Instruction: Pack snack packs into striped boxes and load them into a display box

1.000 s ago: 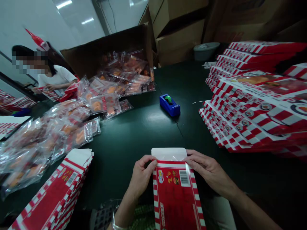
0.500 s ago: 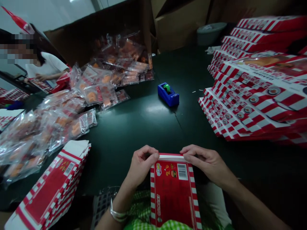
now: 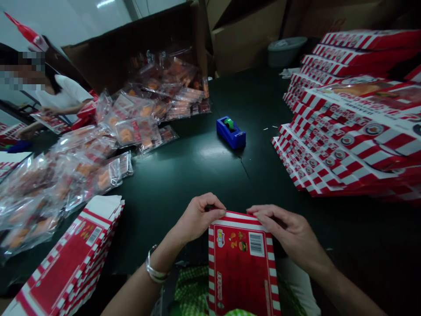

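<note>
A red box (image 3: 242, 267) with red-and-white striped edges, small food pictures and a barcode lies in front of my body, its lower end against my green checked clothing. My left hand (image 3: 202, 215) pinches the far edge near its left corner, thumb on top. At the right corner of that same edge, my right hand (image 3: 282, 226) pinches with thumb and fingers. The strip along the edge between both hands shows red and white stripes. What lies under the fingertips is hidden.
A blue tape dispenser (image 3: 230, 132) stands mid-table. Left are clear bags of orange food-shaped pieces (image 3: 108, 175) and a stack of flat boxes (image 3: 70, 259). Filled striped boxes (image 3: 348, 131) pile up at right. Another person (image 3: 67, 94) works at far left, near a large carton (image 3: 108, 61).
The flap at the box's far edge has gone from showing a white strip to lying with its stripes visible. Both hands and the box have shifted slightly right.
</note>
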The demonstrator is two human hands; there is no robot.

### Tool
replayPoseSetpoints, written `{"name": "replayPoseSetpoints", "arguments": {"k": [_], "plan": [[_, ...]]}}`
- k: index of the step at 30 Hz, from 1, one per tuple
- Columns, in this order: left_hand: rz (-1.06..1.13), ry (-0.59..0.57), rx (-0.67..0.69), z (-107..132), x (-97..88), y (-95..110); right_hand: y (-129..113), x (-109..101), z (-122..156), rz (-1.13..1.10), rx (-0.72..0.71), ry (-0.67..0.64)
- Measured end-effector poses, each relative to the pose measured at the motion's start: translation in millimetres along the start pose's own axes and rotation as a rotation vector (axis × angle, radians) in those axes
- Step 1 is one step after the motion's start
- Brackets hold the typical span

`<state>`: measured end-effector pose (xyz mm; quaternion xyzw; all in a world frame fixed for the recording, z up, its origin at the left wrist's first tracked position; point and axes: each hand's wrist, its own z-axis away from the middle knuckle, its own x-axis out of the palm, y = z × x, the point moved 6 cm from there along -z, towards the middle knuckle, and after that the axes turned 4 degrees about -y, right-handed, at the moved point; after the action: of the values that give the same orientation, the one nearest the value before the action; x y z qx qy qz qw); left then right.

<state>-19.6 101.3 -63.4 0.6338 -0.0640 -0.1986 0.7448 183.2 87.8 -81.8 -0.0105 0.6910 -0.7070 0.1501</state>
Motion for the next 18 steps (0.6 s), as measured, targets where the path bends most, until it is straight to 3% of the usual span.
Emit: {"name": "replayPoseSetpoints", "arguments": {"k": [2, 5, 8, 10, 13, 18], "plan": [[0.031, -0.001, 0.0, 6.9, 2.5, -3.1, 7.3, -1.8, 11.1, 0.005, -0.015, 0.052], [0.273, 0.063, -0.113, 11.8, 1.3, -14.9, 14.5, -5.4, 18.7, 0.004, -0.025, 0.115], [0.511, 0.12, -0.252, 6.9, -3.5, -24.6, 14.2, -5.9, 16.8, 0.014, -0.037, 0.101], [0.545, 0.084, -0.319, 1.7, -4.6, -24.7, 12.7, -6.6, 15.1, 0.025, -0.044, 0.08], [0.421, 0.061, -0.287, 2.0, -3.4, -17.7, 13.7, -10.7, 16.1, 0.051, -0.044, 0.086], [-0.008, 0.266, -0.007, 32.7, 0.5, -7.9, 20.8, -13.9, 21.8, 0.042, -0.032, 0.124]]}}
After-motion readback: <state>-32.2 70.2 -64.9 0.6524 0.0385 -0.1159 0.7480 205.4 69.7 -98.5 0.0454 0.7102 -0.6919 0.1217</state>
